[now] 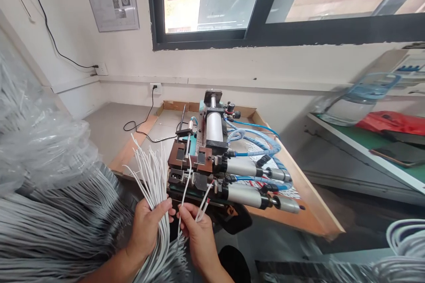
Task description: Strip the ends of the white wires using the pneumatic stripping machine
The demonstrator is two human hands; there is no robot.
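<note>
Both hands worked nearest: left hand [146, 225] closed round a white wire bundle [151, 172], mostly unprocessed; right hand [195, 230] pinched two wires [199, 201] at the pneumatic stripping machine [202, 159].

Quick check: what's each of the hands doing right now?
Left hand: closed around a bundle of white wires.
Right hand: pinching two single white wires in front of the pneumatic machine.
</note>
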